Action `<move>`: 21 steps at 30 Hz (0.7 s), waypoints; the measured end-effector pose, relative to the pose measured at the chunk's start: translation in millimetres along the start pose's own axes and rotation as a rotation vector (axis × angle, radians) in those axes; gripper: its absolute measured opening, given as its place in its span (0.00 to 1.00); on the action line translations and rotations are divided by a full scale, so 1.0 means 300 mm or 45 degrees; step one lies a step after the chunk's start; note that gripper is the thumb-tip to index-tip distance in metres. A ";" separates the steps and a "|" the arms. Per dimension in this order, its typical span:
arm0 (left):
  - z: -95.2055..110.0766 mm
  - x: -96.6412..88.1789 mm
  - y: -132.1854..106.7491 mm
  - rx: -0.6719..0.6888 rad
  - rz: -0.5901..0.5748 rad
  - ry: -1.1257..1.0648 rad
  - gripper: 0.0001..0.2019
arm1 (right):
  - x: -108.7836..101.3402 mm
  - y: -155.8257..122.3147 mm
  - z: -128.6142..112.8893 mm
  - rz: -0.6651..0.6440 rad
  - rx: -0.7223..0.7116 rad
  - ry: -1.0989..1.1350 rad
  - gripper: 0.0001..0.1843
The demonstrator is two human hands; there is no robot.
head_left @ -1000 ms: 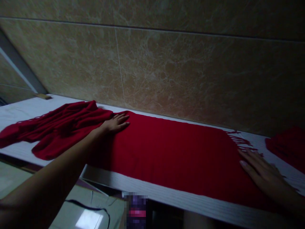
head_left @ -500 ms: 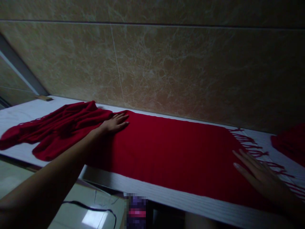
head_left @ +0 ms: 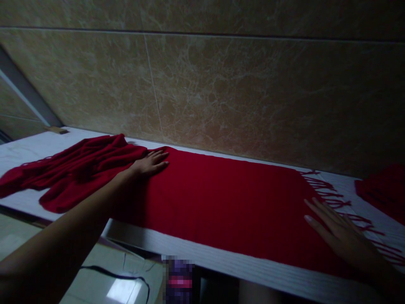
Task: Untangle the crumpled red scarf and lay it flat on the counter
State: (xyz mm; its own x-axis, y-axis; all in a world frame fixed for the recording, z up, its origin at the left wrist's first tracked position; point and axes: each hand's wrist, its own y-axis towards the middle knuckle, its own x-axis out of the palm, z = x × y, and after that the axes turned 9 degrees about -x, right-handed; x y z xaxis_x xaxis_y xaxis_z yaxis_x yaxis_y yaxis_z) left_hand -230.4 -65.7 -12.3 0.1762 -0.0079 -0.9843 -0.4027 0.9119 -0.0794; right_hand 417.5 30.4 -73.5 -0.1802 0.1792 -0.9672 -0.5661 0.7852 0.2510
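Note:
A red fringed scarf (head_left: pixel 228 207) lies stretched flat along a white padded table top (head_left: pixel 202 249). Its far end is heaped in a loose bunch (head_left: pixel 76 169) at the left. My left hand (head_left: pixel 148 164) presses palm down on the cloth where the flat part meets the bunch, holding nothing. My right hand (head_left: pixel 340 236) rests with fingers spread on the scarf, close to the red fringe (head_left: pixel 335 198) at the right end. Neither hand grips the cloth.
Another red cloth (head_left: pixel 381 190) lies at the table's far right. A marbled tile wall (head_left: pixel 221 84) rises directly behind the table. Below the near edge are a tiled floor with a black cable (head_left: pixel 114 272) and a blurred purple object (head_left: pixel 179 280).
My right hand has slid left along the scarf, uncovering more of the fringe, which now lies straighter. My left hand stays nearly in place, and the view has tilted slightly.

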 end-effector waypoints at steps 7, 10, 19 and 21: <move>-0.007 0.000 0.003 0.013 -0.003 -0.059 0.43 | -0.011 0.012 -0.018 -0.040 0.100 0.121 0.37; -0.002 -0.006 -0.003 -0.026 -0.025 -0.062 0.43 | -0.024 0.017 -0.036 -0.041 0.130 0.145 0.38; 0.011 -0.014 -0.014 -0.090 -0.033 -0.075 0.46 | -0.029 0.013 -0.033 -0.040 0.154 0.159 0.38; 0.016 -0.016 -0.016 -0.095 -0.027 -0.072 0.47 | -0.028 0.014 -0.032 -0.027 0.143 0.170 0.37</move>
State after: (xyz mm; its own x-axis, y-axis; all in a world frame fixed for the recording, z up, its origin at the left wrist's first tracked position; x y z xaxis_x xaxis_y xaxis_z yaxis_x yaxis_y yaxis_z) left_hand -225.0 -68.2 -6.6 0.2350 -0.0021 -0.9720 -0.4636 0.8787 -0.1139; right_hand 409.0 26.5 -63.9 -0.2787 0.0870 -0.9564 -0.4792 0.8505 0.2170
